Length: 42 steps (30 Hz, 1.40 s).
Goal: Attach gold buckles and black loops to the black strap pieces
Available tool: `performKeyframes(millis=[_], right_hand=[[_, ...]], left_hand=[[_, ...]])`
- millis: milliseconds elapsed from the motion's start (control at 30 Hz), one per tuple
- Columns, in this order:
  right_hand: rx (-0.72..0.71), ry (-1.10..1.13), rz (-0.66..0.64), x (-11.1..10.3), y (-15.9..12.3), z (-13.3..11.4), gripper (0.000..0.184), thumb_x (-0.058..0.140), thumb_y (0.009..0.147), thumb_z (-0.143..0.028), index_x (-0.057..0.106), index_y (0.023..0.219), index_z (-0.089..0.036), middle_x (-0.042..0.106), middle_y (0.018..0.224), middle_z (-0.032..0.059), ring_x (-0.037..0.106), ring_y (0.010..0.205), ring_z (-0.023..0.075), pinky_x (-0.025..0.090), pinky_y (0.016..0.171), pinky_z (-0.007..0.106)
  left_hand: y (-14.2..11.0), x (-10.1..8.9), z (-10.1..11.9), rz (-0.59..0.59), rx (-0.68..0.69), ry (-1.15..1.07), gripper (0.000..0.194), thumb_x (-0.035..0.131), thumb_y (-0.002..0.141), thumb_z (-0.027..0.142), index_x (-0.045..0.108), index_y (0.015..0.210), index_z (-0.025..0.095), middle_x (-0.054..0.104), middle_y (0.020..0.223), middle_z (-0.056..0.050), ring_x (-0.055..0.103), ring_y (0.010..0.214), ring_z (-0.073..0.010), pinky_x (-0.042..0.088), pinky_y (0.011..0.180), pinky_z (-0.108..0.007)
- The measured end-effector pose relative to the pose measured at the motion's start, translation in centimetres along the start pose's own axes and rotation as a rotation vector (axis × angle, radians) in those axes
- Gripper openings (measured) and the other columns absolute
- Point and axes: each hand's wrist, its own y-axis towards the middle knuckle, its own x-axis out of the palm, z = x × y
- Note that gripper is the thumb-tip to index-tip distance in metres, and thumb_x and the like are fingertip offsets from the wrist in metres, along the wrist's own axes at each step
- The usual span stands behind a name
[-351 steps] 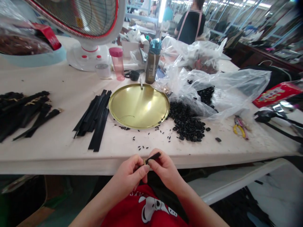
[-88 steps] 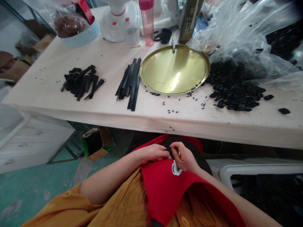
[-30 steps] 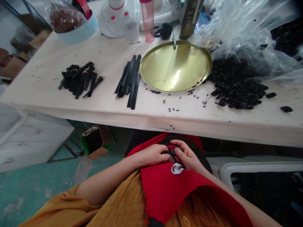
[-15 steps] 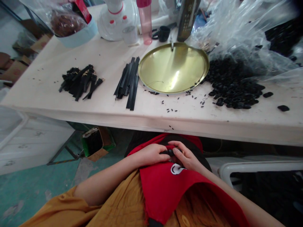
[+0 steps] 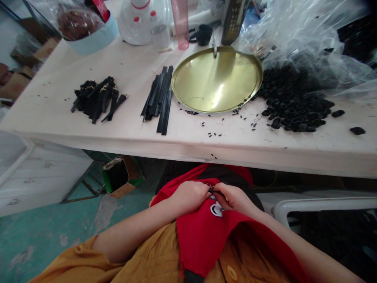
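Table (image 5: 182,143) is filling much of the upper view. Red apron (image 5: 203,236) is draping below its front edge. Black loops (image 5: 297,102) are sitting heaped toward the table's right end, gold tray (image 5: 218,78) resting just left of them. Gold-tipped bundles (image 5: 98,100) are lying toward the left edge, black strips (image 5: 159,98) between bundles and tray. Left hand (image 5: 193,195) is gripping a black piece (image 5: 211,190), fingers curled, tips hidden; right hand (image 5: 235,198) is pinching it between thumb and forefinger, over the apron, just off the front edge. Tiny bits (image 5: 210,135) are lying between tray and front edge.
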Motion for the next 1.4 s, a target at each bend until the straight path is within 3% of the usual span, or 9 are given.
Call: performKeyframes(millis=[100, 333, 600, 733, 867, 1033, 1133, 1267, 1400], right_hand=[[0.035, -0.019, -0.011, 0.4, -0.1, -0.1, 0.014, 0.037, 0.082, -0.026, 0.049, 0.077, -0.020, 0.058, 0.066, 0.0030, 0.053, 0.057, 0.0136, 0.035, 0.052, 0.023], [0.141, 0.309, 0.085, 0.7, -0.4, 0.2, 0.011, 0.038, 0.081, -0.030, 0.043, 0.077, -0.021, 0.049, 0.063, -0.0026, 0.044, 0.052, 0.0101, 0.036, 0.049, 0.021], [0.168, 0.363, 0.080, 1.0, -0.2, 0.2, 0.013, 0.038, 0.079, -0.032, 0.041, 0.072, -0.021, 0.042, 0.060, -0.0037, 0.039, 0.052, 0.0102, 0.033, 0.049, 0.022], [0.260, 0.436, 0.001, 0.4, -0.3, 0.2, 0.021, 0.034, 0.081, -0.039, 0.042, 0.075, -0.020, 0.038, 0.057, -0.0048, 0.036, 0.048, 0.0097, 0.030, 0.045, 0.022], [0.239, 0.363, -0.024, 0.3, -0.7, 0.4, 0.021, 0.037, 0.080, -0.039, 0.044, 0.075, -0.019, 0.038, 0.056, -0.0049, 0.035, 0.048, 0.0096, 0.029, 0.046, 0.022], [0.273, 0.413, 0.074, 1.5, -0.9, 0.5, 0.023, 0.036, 0.080, -0.039, 0.045, 0.075, -0.019, 0.038, 0.055, -0.0050, 0.033, 0.046, 0.0089, 0.027, 0.042, 0.021], [0.268, 0.402, 0.119, 2.0, -0.7, 0.4, 0.021, 0.038, 0.079, -0.038, 0.046, 0.075, -0.019, 0.038, 0.055, -0.0051, 0.032, 0.046, 0.0084, 0.025, 0.042, 0.021], [0.257, 0.409, 0.092, 1.7, -0.5, 0.2, 0.019, 0.038, 0.079, -0.036, 0.045, 0.073, -0.019, 0.038, 0.054, -0.0055, 0.033, 0.045, 0.0084, 0.027, 0.043, 0.021], [0.228, 0.407, 0.048, 1.1, -0.4, 0.4, 0.022, 0.037, 0.081, -0.039, 0.044, 0.075, -0.019, 0.041, 0.055, -0.0048, 0.037, 0.047, 0.0097, 0.030, 0.045, 0.022]], left_hand=[[0.0, 0.0, 0.2, 0.005, 0.004, 0.017, 0.027, 0.038, 0.087, 0.028, 0.060, 0.083, 0.013, 0.066, 0.082, -0.008, 0.062, 0.075, -0.0197, 0.045, 0.065, -0.028], [-0.5, -1.4, -0.5, -0.040, 0.041, -0.205, 0.028, 0.035, 0.088, 0.025, 0.058, 0.075, 0.015, 0.062, 0.076, -0.002, 0.055, 0.069, -0.0123, 0.037, 0.060, -0.021], [0.0, -1.0, -0.3, -0.051, -0.080, -0.384, 0.031, 0.033, 0.086, 0.027, 0.056, 0.069, 0.014, 0.057, 0.065, 0.000, 0.047, 0.059, -0.0097, 0.031, 0.055, -0.020], [-0.4, -0.9, -0.5, -0.068, -0.100, -0.551, 0.024, 0.041, 0.082, 0.030, 0.059, 0.077, 0.015, 0.061, 0.073, 0.000, 0.052, 0.065, -0.0105, 0.035, 0.057, -0.019], [-0.7, -0.5, -1.0, -0.106, -0.125, -0.672, 0.026, 0.051, 0.076, 0.036, 0.061, 0.086, 0.015, 0.063, 0.080, 0.000, 0.054, 0.071, -0.0120, 0.038, 0.061, -0.019], [-0.5, -0.1, -0.5, -0.163, -0.162, -0.687, 0.031, 0.048, 0.077, 0.041, 0.062, 0.083, 0.014, 0.063, 0.074, 0.000, 0.054, 0.066, -0.0122, 0.036, 0.056, -0.019], [-0.3, -0.1, 0.1, -0.117, -0.145, -0.589, 0.030, 0.046, 0.079, 0.040, 0.062, 0.083, 0.015, 0.064, 0.075, -0.001, 0.054, 0.066, -0.0130, 0.036, 0.057, -0.020], [0.0, 0.0, 0.4, -0.043, -0.144, -0.418, 0.027, 0.044, 0.080, 0.035, 0.061, 0.084, 0.015, 0.065, 0.080, -0.004, 0.055, 0.069, -0.0144, 0.037, 0.059, -0.022], [-0.1, -0.5, 0.0, -0.085, -0.081, -0.466, 0.028, 0.042, 0.082, 0.035, 0.061, 0.084, 0.015, 0.064, 0.078, -0.002, 0.055, 0.067, -0.0130, 0.036, 0.057, -0.020]])
